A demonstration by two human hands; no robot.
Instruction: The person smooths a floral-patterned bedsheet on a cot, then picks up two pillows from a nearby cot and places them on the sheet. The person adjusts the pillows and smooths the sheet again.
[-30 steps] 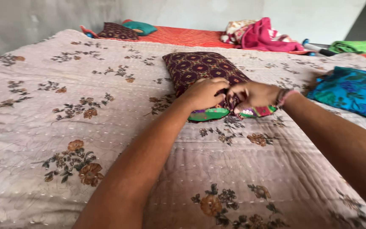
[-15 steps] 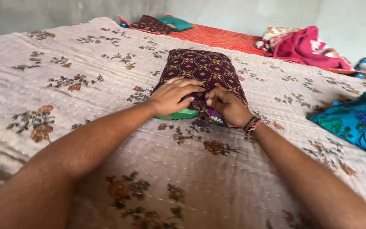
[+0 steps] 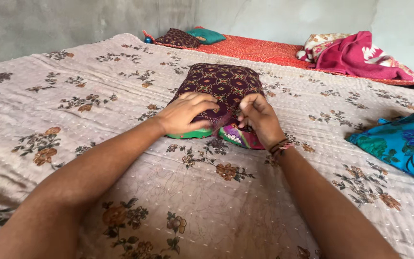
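Two hands [image 3: 188, 114], three pillows [image 3: 221, 84], one quilt [image 3: 73, 96].

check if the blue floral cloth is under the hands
No, both hands, left and right, press on the maroon pillow, while the blue cloth lies apart at the bed's right edge.

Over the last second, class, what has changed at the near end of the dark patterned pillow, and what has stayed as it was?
The right hand has moved in from the pillow's right corner to the middle, beside the left hand, its fingers now bunching the cover's open edge. The colourful inner pillow shows less green and more of its pink side. The left hand still presses on the dark patterned pillow, which stays on the floral quilt.
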